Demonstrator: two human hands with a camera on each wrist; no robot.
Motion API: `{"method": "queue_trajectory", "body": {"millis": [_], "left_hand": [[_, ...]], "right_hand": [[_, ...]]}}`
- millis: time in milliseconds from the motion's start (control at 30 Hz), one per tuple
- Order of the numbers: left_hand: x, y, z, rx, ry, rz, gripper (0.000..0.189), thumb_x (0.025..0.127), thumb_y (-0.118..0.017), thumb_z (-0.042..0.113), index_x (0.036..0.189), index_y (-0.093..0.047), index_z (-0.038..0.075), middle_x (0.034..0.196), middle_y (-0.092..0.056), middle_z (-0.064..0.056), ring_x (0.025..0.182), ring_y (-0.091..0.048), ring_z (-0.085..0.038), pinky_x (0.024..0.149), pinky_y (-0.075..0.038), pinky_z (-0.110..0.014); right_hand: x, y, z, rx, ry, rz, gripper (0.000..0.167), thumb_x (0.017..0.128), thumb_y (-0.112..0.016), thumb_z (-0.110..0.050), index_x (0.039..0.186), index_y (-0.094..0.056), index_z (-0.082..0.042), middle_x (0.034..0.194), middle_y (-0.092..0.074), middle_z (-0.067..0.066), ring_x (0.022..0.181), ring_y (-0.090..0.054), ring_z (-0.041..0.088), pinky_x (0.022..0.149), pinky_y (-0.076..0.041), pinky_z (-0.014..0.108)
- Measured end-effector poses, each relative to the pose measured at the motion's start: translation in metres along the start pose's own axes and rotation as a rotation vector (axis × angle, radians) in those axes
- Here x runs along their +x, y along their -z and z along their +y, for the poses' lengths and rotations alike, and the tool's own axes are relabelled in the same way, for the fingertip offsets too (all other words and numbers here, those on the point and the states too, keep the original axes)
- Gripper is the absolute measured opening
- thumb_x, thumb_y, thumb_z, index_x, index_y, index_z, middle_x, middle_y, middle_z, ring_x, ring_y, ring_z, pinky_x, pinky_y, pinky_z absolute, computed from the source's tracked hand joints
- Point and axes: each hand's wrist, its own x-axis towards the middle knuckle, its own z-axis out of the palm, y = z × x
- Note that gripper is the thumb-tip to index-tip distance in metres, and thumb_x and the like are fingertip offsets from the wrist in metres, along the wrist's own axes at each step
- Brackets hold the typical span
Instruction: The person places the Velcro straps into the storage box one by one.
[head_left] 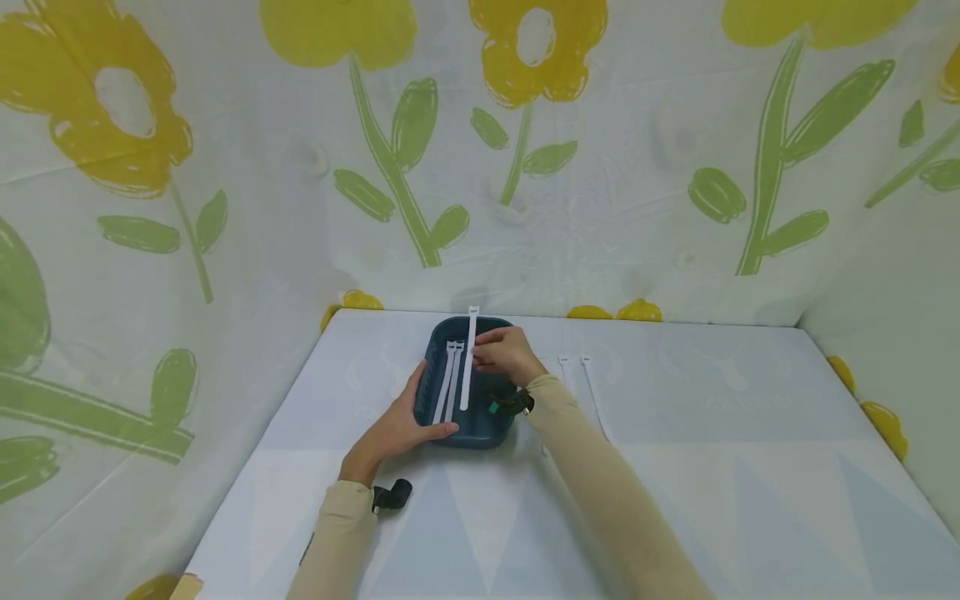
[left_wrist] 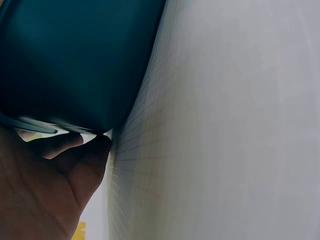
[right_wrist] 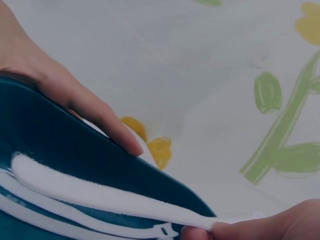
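Note:
A dark teal plastic tray (head_left: 491, 435) sits toward the back of the table. My left hand (head_left: 399, 423) grips its left side, the thumb along the near rim; in the left wrist view its fingers (left_wrist: 92, 167) press against the tray's edge. Over the tray, my right hand (head_left: 508, 353) pinches a white hook-and-loop cable tie (head_left: 468, 371) with a slotted head. Up close in the right wrist view, that cable tie (right_wrist: 95, 192) looks fuzzy and slants across the tray's inside. Two more white cable ties (head_left: 450, 379) lie side by side in the tray's left part.
To the right of the tray, white cable ties (head_left: 593, 390) lie on the pale patterned table (head_left: 712, 400), partly hidden behind my right forearm. A flower-printed curtain (head_left: 600, 208) rises behind the table's back edge and along the sides.

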Motion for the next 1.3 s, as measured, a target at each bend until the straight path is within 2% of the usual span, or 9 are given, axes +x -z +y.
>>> {"method": "queue_trajectory", "body": {"millis": [300,633,900,1300], "left_hand": [[0.001,-0.001,0.001,-0.001,0.008,-0.002,0.126,0.079,-0.083,0.059,0.166,0.005,0.036,0.176,-0.009,-0.008,0.157,-0.024,-0.038,0.125,-0.025,-0.067],[0.0,0.0,0.002,0.012,0.009,-0.003,0.128,0.078,-0.083,0.061,0.166,0.006,0.036,0.176,-0.009,-0.009,0.157,-0.025,-0.038,0.124,-0.026,-0.066],[0.0,0.0,0.002,0.011,0.024,0.007,0.131,0.075,-0.084,0.064,0.166,0.005,0.035,0.175,-0.012,-0.009,0.154,-0.029,-0.037,0.124,-0.028,-0.066],[0.002,0.001,0.0,0.004,-0.024,0.008,0.126,0.08,-0.084,0.055,0.166,0.005,0.032,0.175,-0.012,-0.01,0.154,-0.03,-0.037,0.124,-0.028,-0.065]], "right_hand": [[0.006,-0.008,0.006,0.034,-0.051,-0.005,0.022,0.095,-0.07,-0.001,0.116,-0.069,0.005,0.094,-0.075,0.015,0.068,-0.069,0.013,0.068,-0.062,0.025],[0.006,-0.018,0.012,0.028,-0.058,0.0,0.022,0.095,-0.068,0.001,0.115,-0.068,0.008,0.079,-0.07,0.007,0.064,-0.066,0.011,0.062,-0.059,0.024],[0.008,-0.025,0.02,0.003,-0.063,0.03,0.021,0.095,-0.067,0.002,0.115,-0.068,0.008,0.078,-0.067,0.006,0.064,-0.065,0.011,0.059,-0.058,0.022],[0.012,-0.035,0.03,-0.013,-0.08,0.06,0.019,0.096,-0.065,0.003,0.114,-0.067,0.008,0.081,-0.066,0.007,0.064,-0.063,0.011,0.058,-0.058,0.022]]}}
